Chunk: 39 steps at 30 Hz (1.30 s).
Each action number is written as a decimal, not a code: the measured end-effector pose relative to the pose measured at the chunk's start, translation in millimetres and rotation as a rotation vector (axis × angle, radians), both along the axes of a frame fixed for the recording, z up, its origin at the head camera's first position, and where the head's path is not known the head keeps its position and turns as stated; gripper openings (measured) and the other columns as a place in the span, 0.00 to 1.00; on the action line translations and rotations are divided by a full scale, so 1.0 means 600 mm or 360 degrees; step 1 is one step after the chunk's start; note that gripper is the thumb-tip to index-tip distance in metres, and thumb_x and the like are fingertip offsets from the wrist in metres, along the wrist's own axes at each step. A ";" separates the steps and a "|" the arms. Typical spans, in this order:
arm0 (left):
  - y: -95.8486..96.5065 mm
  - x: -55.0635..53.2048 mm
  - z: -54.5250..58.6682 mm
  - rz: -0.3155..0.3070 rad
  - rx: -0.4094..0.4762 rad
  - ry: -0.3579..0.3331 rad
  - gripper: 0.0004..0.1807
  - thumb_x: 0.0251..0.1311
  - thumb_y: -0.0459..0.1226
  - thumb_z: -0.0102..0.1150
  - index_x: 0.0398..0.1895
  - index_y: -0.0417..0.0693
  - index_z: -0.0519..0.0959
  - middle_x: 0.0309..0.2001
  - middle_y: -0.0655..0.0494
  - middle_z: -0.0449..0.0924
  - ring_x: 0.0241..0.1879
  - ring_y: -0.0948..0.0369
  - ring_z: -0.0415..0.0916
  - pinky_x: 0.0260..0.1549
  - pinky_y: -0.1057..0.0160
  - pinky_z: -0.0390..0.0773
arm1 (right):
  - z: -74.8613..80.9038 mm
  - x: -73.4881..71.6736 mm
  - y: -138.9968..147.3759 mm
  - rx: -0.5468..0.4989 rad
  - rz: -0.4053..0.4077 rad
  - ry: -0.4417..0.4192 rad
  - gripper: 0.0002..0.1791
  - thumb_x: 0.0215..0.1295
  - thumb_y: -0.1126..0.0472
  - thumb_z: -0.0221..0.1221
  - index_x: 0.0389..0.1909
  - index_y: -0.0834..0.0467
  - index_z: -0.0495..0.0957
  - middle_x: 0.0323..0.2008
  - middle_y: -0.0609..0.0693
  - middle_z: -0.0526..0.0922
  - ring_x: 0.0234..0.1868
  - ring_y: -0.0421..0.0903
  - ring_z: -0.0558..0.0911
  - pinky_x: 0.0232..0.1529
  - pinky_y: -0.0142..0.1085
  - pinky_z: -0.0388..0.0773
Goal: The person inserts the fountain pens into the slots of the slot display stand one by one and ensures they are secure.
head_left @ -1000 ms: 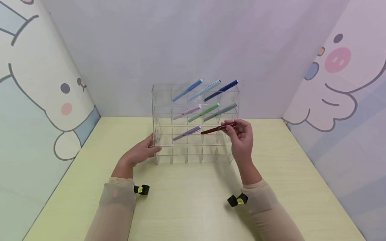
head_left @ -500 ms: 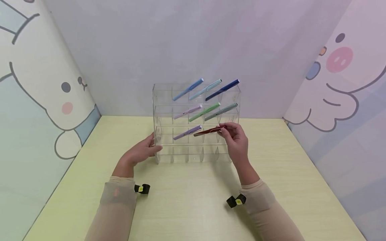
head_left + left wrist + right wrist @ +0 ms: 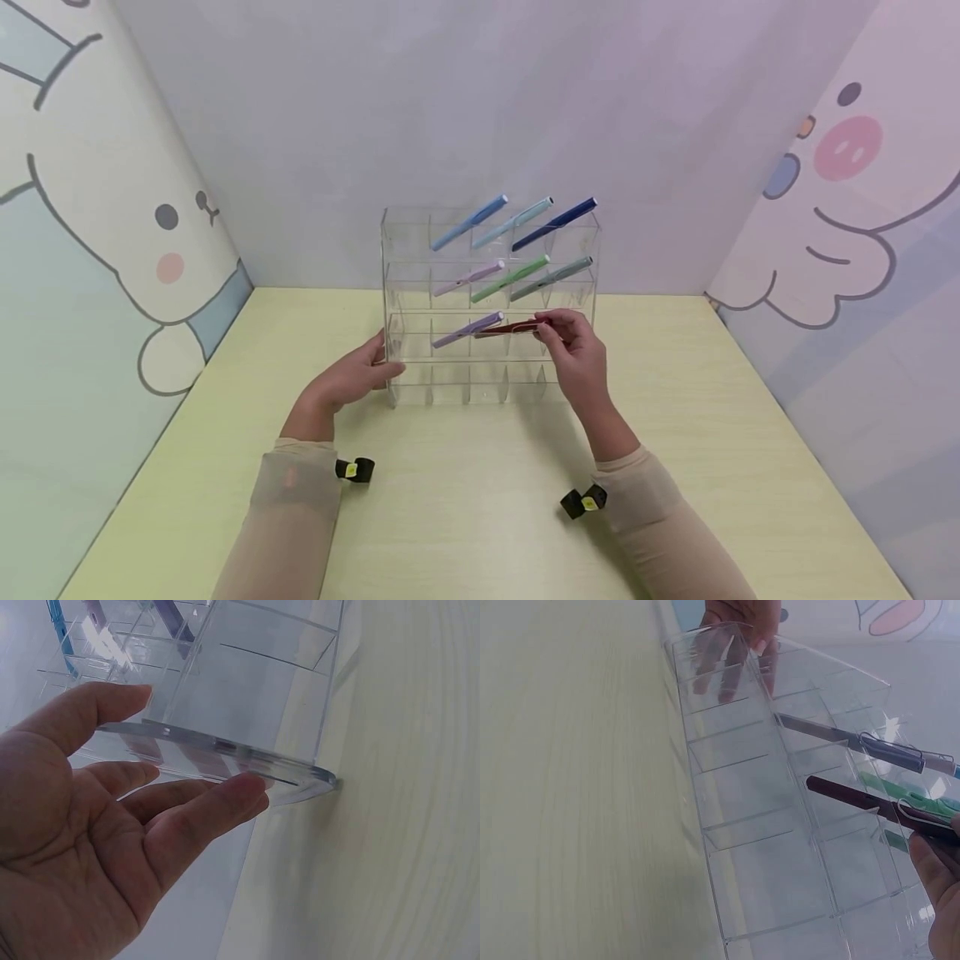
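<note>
A clear acrylic pen rack (image 3: 407,236) with stepped tiers stands on the table. My left hand (image 3: 347,382) grips its left side panel, thumb on the inner face and fingers outside, as the left wrist view shows (image 3: 225,744). With thumb and fingertips, my right hand (image 3: 579,354) pinches a dark red pen (image 3: 855,796) by its cap end, near the clip. The pen's tip lies over the third tier, just right of a purple pen (image 3: 467,330). In the right wrist view, only part of the right hand (image 3: 937,889) shows at the edge.
Above are a lilac pen (image 3: 468,278), a green pen (image 3: 510,279) and a grey-green pen (image 3: 551,279). The top tier holds a blue pen (image 3: 470,222), a pale blue pen (image 3: 513,222) and a navy pen (image 3: 555,223). Behind stands a plain backdrop (image 3: 315,167).
My right hand has moved left and slightly down with the dark red pen, bringing the pen's tip close to the purple pen. The left hand has kept its hold on the rack.
</note>
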State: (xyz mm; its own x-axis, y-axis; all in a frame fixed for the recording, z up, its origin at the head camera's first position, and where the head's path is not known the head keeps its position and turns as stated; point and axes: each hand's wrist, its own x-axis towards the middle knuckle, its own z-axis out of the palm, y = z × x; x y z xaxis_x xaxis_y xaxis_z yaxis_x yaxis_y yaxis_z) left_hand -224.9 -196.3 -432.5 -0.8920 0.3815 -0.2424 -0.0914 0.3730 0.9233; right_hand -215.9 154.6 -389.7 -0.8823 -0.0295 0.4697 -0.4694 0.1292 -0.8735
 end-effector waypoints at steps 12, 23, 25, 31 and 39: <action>0.003 0.003 0.004 0.0007 0.0019 0.0011 0.44 0.73 0.43 0.51 0.79 0.67 0.34 0.79 0.53 0.43 0.75 0.49 0.51 0.66 0.42 0.65 | -0.035 -0.022 0.006 0.0211 -0.0094 0.0109 0.13 0.70 0.59 0.59 0.52 0.58 0.79 0.46 0.53 0.84 0.46 0.45 0.86 0.45 0.28 0.82; 0.002 0.001 0.000 0.0003 0.0016 0.0003 0.45 0.72 0.45 0.52 0.79 0.66 0.33 0.79 0.52 0.41 0.76 0.49 0.48 0.68 0.42 0.61 | -0.029 -0.016 0.002 0.0202 -0.0132 -0.0021 0.13 0.69 0.66 0.59 0.52 0.63 0.77 0.47 0.58 0.83 0.47 0.53 0.85 0.45 0.24 0.81; 0.002 0.000 -0.002 -0.0003 0.0016 0.0006 0.45 0.72 0.46 0.52 0.80 0.66 0.33 0.79 0.52 0.41 0.76 0.49 0.47 0.68 0.42 0.62 | -0.020 -0.010 0.000 0.0218 -0.0131 -0.0033 0.15 0.68 0.67 0.59 0.54 0.64 0.76 0.48 0.59 0.83 0.48 0.55 0.85 0.44 0.23 0.80; 0.001 0.001 -0.003 0.0005 -0.0003 -0.0007 0.46 0.71 0.47 0.53 0.80 0.66 0.33 0.79 0.52 0.41 0.76 0.50 0.49 0.68 0.42 0.62 | 0.007 0.011 -0.001 0.0208 -0.0122 -0.0054 0.24 0.68 0.68 0.59 0.64 0.61 0.67 0.54 0.60 0.82 0.51 0.53 0.83 0.45 0.21 0.78; -0.004 0.003 -0.001 0.0021 -0.0072 -0.0022 0.51 0.66 0.56 0.56 0.78 0.71 0.29 0.80 0.53 0.36 0.73 0.48 0.56 0.71 0.41 0.54 | 0.014 0.009 0.026 0.0165 -0.0141 0.0174 0.20 0.70 0.71 0.54 0.61 0.70 0.66 0.51 0.69 0.79 0.49 0.62 0.82 0.47 0.28 0.81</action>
State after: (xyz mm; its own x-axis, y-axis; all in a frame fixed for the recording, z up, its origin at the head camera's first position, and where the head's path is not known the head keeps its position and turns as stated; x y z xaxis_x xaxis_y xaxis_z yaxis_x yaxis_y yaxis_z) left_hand -223.2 -198.6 -433.0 -0.8935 0.3580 -0.2711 -0.1090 0.4128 0.9043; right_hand -210.4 170.3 -381.3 -0.8274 -0.0071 0.5616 -0.5437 0.2609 -0.7977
